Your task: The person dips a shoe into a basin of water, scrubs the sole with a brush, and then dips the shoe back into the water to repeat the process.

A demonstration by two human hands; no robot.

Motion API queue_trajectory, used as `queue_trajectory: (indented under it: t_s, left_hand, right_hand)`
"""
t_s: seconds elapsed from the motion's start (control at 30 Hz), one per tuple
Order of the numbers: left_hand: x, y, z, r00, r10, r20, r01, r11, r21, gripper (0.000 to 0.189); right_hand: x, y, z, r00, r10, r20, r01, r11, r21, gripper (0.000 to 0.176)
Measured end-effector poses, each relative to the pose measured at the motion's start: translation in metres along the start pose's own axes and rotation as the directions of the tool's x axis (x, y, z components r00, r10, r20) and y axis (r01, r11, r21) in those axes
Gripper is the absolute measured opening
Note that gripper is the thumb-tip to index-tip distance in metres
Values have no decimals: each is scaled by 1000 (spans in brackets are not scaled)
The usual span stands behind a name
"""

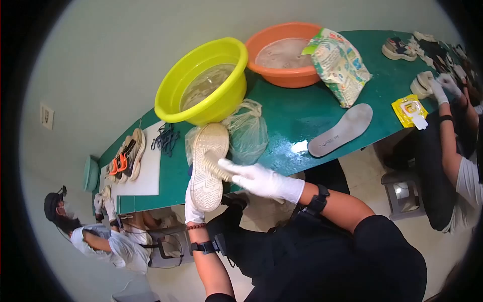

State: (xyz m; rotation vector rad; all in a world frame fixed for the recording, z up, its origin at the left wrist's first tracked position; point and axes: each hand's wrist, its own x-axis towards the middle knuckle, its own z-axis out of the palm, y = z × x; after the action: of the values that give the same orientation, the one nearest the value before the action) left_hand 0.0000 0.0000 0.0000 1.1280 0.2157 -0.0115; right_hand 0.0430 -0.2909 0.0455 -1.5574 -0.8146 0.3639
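A shoe [207, 186] is held up with its pale, patterned sole facing me. Behind it is my left hand [194, 207] in a white glove, closed on the shoe, with most of the fingers hidden by the sole. My right hand [264, 181], also white-gloved, grips a scrubbing brush [217, 167] whose bristles lie against the middle of the sole. Just beyond the shoe sits a clear plastic bag [250, 132]. To the right, a grey insole [341, 131] lies flat on the wet green table [282, 118].
A yellow basin [168, 108] and an orange basin [284, 79] hold cloudy water. Beside them stands a detergent bag [342, 68]. Dark laces [166, 139] and several shoes [132, 153] lie left. One person [108, 241] sits left; another [460, 166] works right, near a yellow wipes pack [406, 110].
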Motion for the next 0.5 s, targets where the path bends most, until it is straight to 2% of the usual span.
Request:
queue_trajectory:
  t_s: [0.07, 0.1, 0.17, 0.2, 0.27, 0.3, 0.37, 0.4, 0.5]
  left_hand:
    - [13, 16, -17, 999, -27, 46, 33, 991, -133, 44]
    - [-3, -39, 0, 996, -59, 72, 74, 969, -236, 44]
    - [4, -23, -12, 993, -16, 120, 45, 969, -242, 43]
    - [6, -14, -8, 998, -53, 16, 55, 974, -219, 43]
    - [6, -8, 5, 996, -55, 75, 71, 970, -234, 42]
    - [4, -5, 13, 993, -59, 101, 82, 967, -240, 42]
    - [-2, 1, 19, 992, -123, 14, 122, 960, -252, 45]
    - [-8, 4, 21, 991, -128, -45, 114, 965, -235, 46]
    - [-37, 19, 35, 987, -49, -155, 17, 979, -205, 51]
  right_hand:
    - [-4, 2, -19, 979, -125, -160, 120, 992, -39, 53]
    - [-51, 5, -48, 988, -7, -157, -2, 998, -59, 53]
    - [-55, 22, -55, 970, -85, -228, 68, 994, -84, 54]
    - [-56, 24, -57, 977, -58, -205, 43, 996, -76, 55]
    - [-66, 25, -64, 987, 21, -157, -33, 997, -74, 57]
    - [-68, 23, -67, 987, 62, -150, -64, 998, -11, 58]
    - [-66, 20, -65, 983, 140, -120, -124, 984, 129, 59]
    - [-66, 23, -66, 987, 90, -134, -85, 996, 41, 59]
    - [-68, 28, -66, 974, 32, -225, -29, 999, 16, 59]
